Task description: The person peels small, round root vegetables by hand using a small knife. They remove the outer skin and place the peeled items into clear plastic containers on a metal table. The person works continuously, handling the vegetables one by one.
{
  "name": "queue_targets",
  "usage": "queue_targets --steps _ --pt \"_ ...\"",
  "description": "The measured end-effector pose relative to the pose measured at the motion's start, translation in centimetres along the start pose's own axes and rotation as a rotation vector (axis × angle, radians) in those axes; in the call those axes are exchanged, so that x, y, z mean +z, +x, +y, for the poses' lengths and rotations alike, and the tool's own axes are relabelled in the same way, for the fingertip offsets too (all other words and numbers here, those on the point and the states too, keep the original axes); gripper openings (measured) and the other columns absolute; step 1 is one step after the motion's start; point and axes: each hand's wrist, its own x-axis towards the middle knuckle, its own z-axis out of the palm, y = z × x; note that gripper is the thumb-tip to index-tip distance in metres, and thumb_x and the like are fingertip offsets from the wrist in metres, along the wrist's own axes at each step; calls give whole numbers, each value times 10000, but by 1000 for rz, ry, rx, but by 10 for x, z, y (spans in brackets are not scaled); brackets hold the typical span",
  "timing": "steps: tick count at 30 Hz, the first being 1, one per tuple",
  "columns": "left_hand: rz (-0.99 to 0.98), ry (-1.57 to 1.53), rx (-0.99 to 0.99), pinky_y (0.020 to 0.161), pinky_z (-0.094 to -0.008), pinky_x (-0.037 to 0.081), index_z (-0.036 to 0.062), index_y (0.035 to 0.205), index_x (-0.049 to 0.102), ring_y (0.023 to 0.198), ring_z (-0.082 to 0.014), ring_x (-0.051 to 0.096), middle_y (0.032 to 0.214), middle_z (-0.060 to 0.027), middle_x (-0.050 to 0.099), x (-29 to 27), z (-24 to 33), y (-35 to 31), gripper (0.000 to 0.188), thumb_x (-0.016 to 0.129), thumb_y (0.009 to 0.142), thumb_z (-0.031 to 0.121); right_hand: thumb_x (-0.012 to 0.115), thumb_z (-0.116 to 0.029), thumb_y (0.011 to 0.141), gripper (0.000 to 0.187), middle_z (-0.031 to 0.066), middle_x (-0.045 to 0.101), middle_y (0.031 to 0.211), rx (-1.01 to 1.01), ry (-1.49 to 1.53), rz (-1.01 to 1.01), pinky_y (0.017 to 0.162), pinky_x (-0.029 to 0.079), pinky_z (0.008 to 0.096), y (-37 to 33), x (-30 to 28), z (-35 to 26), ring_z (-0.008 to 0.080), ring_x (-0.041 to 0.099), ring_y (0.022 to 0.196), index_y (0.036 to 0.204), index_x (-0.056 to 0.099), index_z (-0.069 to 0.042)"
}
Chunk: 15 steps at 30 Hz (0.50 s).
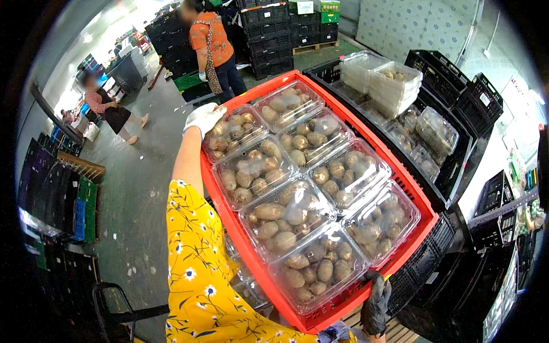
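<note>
Head view shows a red crate (230, 220) tilted across the middle, its floor covered by eight clear lidded boxes (320, 268) set in two columns of four, each filled with small brown, rounded tubers (269, 212). Light glares off the lids. The left hand (205, 119), in a white glove, is at the far left of the crate, its fingers grasping the rim beside the corner box. The right hand (377, 302), in a black glove, grips the near right corner, though some of its fingers are hidden from sight. A yellow sleeve (197, 263) with white and blue flowers covers most of the left arm. Just beyond the crate's right side lies a large black crate (464, 166), holding a stack of clear containers (394, 86) and, nearer, more clear boxes (437, 130). Further out, a person in an orange top (213, 47) stands in front of tall stacks of black crates (266, 43), and another person in a dark skirt (114, 117) is farther left on the green floor (128, 228). Dark crates with a green one (86, 208) are piled along the left edge.
</note>
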Motion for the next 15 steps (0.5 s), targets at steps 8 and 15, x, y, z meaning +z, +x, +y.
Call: queue_targets --steps 8,15 --pt "155 35 -21 897 -435 439 119 1041 621 1055 -358 559 1142 -163 593 -22 7 -4 493 411 857 525 464 -304 912 282 57 571 676 -51 103 -2 552 420 276 22 30 -38 151 523 589 807 561 -60" --pt "-60 155 123 825 -462 428 23 916 620 954 -380 579 978 -222 614 -62 22 -62 494 390 878 458 480 -301 922 294 33 511 606 -30 286 98 524 429 265 4 7 -81 129 504 535 751 539 -70"
